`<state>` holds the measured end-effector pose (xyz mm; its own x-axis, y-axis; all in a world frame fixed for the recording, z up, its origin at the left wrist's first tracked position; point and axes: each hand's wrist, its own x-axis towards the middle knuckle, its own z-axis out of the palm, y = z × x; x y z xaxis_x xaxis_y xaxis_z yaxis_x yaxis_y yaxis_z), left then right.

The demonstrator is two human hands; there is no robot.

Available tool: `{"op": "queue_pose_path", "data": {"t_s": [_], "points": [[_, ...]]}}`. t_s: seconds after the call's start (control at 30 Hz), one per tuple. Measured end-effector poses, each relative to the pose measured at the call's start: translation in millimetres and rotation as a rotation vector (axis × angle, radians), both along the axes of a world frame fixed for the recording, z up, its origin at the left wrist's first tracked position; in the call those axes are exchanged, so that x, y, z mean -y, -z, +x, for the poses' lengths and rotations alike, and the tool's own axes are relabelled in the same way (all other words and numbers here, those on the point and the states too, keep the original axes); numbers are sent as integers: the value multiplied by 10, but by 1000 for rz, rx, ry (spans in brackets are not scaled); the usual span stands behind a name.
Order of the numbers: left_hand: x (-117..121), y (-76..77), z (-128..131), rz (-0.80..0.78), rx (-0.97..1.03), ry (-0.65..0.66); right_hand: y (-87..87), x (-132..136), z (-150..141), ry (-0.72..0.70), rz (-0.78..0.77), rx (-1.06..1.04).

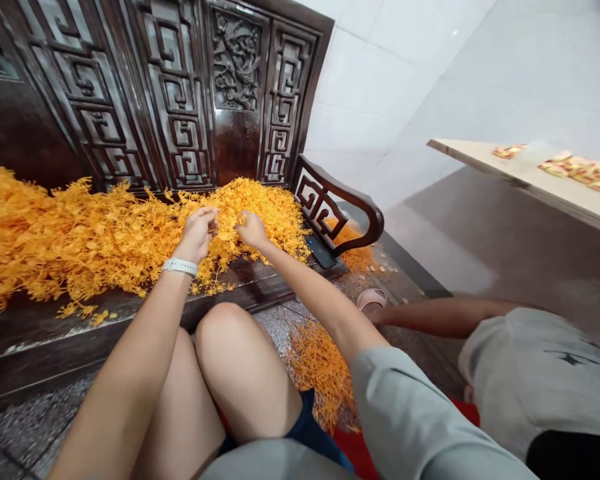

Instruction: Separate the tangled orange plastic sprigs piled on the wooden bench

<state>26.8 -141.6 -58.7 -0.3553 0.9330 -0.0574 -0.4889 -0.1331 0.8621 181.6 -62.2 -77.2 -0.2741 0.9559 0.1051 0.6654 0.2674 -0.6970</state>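
A long heap of orange plastic flower pieces (115, 233) on thin branching stems covers the seat of a dark carved wooden bench. Over the right part of this heap, my left hand (199, 233), with a pale watch band on the wrist, has its fingers curled in a pinch. What it grips is too small to make out. Just to its right, my right hand (253, 230) is closed, and an orange bit shows at its fingertips. The two hands are close together but apart.
The bench armrest (350, 200) rises beyond the heap, with a dark phone-like object (321, 252) beside it. Orange stems (325, 373) litter the floor by my knees. Another person (545, 373) sits at right, below a board (525, 177) bearing reddish-yellow pieces.
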Motion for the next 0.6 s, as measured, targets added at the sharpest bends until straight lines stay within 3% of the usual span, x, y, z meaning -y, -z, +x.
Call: {"op": "queue_pose_path", "data": {"t_s": [0.07,0.13,0.2,0.27,0.43,0.5,0.6], "points": [[11,-76,-92,66,29,-31,34,-88,81,118,-40,-41],[26,-156,-224,125,23,-150,76,-142,164,185,-105,-102],[41,-205,-358,161,8,-260,101,-145,195,176,-168,-184],[44,-206,-447,186,15,-269,78,-94,131,104,-217,-274],[-15,-73,-375,179,-27,-149,-205,138,-401,-288,-345,-568],[-43,-24,-307,214,-72,-170,-329,195,-647,-298,-330,-584],[-79,14,-306,230,-135,-316,-428,183,-914,-205,-364,-499]]}}
